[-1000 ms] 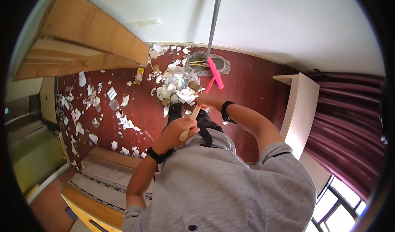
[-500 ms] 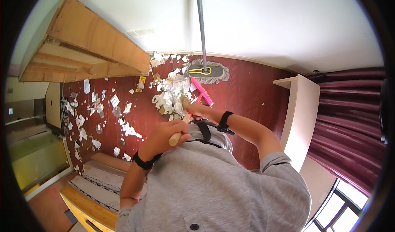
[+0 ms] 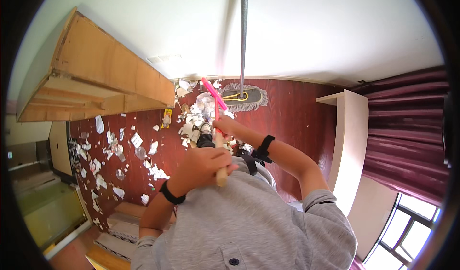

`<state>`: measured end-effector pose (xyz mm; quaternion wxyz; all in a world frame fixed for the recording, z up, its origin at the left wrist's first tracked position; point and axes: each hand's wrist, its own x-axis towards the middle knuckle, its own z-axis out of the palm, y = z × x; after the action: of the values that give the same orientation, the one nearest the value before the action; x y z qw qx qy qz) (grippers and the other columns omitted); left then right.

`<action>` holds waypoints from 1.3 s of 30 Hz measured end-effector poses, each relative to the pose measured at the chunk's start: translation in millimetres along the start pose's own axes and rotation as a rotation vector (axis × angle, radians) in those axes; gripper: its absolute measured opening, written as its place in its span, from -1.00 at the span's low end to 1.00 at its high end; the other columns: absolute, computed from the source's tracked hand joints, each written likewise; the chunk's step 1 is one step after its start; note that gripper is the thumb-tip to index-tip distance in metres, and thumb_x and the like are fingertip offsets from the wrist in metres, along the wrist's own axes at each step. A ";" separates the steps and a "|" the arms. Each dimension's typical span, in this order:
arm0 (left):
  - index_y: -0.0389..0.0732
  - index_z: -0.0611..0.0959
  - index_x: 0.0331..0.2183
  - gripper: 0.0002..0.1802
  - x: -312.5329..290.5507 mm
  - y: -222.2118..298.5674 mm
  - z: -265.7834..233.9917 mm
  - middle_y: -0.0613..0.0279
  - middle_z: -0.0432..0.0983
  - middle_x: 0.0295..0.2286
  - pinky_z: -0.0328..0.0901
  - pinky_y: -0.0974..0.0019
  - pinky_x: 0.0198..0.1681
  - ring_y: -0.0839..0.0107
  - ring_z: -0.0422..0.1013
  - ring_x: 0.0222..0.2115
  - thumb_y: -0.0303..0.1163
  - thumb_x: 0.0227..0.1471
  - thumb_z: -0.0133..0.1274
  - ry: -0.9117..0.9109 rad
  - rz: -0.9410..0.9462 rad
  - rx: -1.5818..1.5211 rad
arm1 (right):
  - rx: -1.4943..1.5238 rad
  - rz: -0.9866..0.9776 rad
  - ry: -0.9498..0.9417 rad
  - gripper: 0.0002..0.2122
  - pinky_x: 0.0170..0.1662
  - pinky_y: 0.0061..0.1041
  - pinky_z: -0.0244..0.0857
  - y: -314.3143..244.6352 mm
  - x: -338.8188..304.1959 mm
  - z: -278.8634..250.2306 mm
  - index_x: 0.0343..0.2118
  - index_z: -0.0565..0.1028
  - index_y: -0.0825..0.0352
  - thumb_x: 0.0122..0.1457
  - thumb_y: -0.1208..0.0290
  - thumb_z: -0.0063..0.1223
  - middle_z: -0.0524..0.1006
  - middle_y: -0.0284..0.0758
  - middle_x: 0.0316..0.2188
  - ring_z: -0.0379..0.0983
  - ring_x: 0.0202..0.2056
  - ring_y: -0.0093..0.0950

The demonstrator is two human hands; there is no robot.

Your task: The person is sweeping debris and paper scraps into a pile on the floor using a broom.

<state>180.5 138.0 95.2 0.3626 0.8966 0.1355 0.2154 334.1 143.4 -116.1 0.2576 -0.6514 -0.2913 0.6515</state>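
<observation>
A broom (image 3: 213,93) with a pink head and a light wooden handle slants away in front of me. My left hand (image 3: 200,168) wraps round the handle near its top end, close to my shirt. Farther down, by the red part of the handle, my right hand (image 3: 228,126) is closed on it. The broom head lies over a heap of white paper scraps and clear plastic (image 3: 195,116) on the dark red floor. My shoes show partly beside this heap.
A dust mop (image 3: 249,99) leans on the white wall, right of the heap. More litter (image 3: 114,148) is strewn across the floor at left. A wooden cabinet (image 3: 103,59) stands far left, a white panel (image 3: 352,140) at right, before purple curtains (image 3: 402,126).
The broom head has swung left across the heap. The handle's top end and my left hand have shifted right, and my right hand still grips lower down. The view has tilted slightly.
</observation>
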 end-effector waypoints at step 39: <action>-0.15 0.42 -0.53 -0.74 68.4 -137.1 -46.9 0.27 0.38 -0.62 0.27 0.24 -0.60 0.30 0.43 -0.60 -0.25 -0.03 0.13 -0.212 0.296 -0.331 | 0.516 0.080 0.484 -0.90 -0.67 -0.50 0.27 -23.9 35.6 -44.7 -0.44 0.41 0.32 0.03 0.41 -0.01 0.32 -0.38 -0.63 0.32 -0.69 -0.52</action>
<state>205.4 289.1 48.0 0.4812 0.8526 -0.0731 0.1903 377.0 187.5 -123.1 0.4494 -0.7113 -0.0218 0.5401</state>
